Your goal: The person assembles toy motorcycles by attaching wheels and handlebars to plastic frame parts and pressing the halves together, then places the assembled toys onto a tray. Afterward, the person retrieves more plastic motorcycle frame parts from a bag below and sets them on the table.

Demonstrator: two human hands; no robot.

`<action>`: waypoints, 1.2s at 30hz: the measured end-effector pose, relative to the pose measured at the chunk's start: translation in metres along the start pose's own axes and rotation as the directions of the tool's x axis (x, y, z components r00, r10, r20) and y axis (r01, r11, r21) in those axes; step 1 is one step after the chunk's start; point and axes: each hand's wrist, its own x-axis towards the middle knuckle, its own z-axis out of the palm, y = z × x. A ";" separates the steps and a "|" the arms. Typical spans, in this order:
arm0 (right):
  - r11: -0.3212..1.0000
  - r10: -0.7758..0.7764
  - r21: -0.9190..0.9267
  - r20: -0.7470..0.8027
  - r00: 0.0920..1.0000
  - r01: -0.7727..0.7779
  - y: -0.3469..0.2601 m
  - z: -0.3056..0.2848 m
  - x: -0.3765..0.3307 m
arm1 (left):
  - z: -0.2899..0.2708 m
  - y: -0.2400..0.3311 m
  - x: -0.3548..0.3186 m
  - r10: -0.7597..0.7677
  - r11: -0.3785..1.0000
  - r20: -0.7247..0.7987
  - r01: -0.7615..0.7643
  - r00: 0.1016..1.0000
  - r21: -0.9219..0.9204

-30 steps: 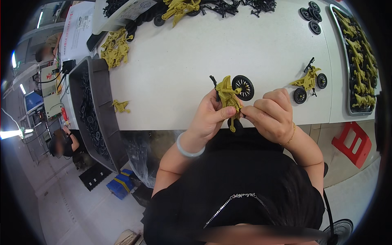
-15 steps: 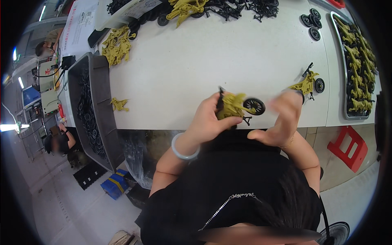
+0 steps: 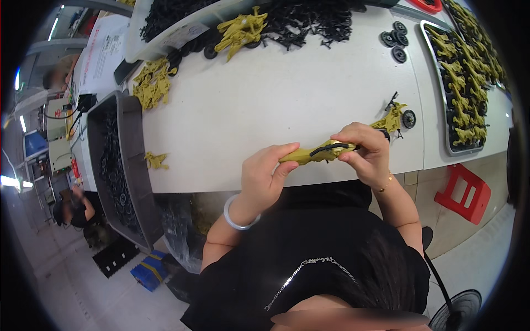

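Both my hands hold a yellow toy motorcycle (image 3: 316, 154) above the table's near edge, its narrow black handlebar side turned up. My left hand (image 3: 263, 172) pinches one end between thumb and fingers. At the other end, my right hand (image 3: 365, 150) grips with thumb and fingertips, covering the front part and its wheel. Just beyond the right hand lies another yellow toy motorcycle (image 3: 393, 118) with a black wheel and handlebar. A single yellow body part (image 3: 156, 160) lies at the table's left, beside the grey bin (image 3: 136, 149) of black wheels.
Yellow body parts (image 3: 152, 87) are piled at the left. At the back are a white bin (image 3: 179, 37), more yellow parts (image 3: 240, 32) and black parts (image 3: 309, 25). Several loose wheels (image 3: 398, 55) lie back right, near a metal tray (image 3: 441, 91) of toy motorcycles. A red stool (image 3: 464, 194) stands below.
My right hand has come in from the right and now grips the toy motorcycle. The toy has turned, so its wheel is no longer in sight. The whole view has shifted slightly.
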 end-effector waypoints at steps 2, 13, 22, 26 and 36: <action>1.000 0.007 0.008 -0.049 0.999 -0.007 0.004 -0.004 -0.006 | 0.008 0.005 0.006 0.016 0.998 -0.037 -0.014 0.999 0.055; 0.985 -0.107 -0.173 -0.718 0.687 -0.027 -0.020 -0.174 -0.012 | 0.001 -0.026 0.001 0.053 0.998 0.010 -0.053 0.999 -0.035; 0.867 0.144 -0.266 -0.677 0.722 -0.422 0.119 -0.556 -0.169 | -0.010 -0.043 -0.016 -0.359 0.927 -0.162 0.372 0.919 0.054; 0.703 0.115 -0.368 -0.785 0.609 -0.609 0.149 -0.560 -0.143 | -0.062 -0.083 -0.007 0.204 0.698 -0.483 0.219 0.851 0.682; 0.736 -0.121 -0.611 -0.543 0.831 -0.292 0.036 -0.213 -0.059 | -0.180 -0.174 -0.100 -0.086 0.380 -0.700 0.673 0.709 0.635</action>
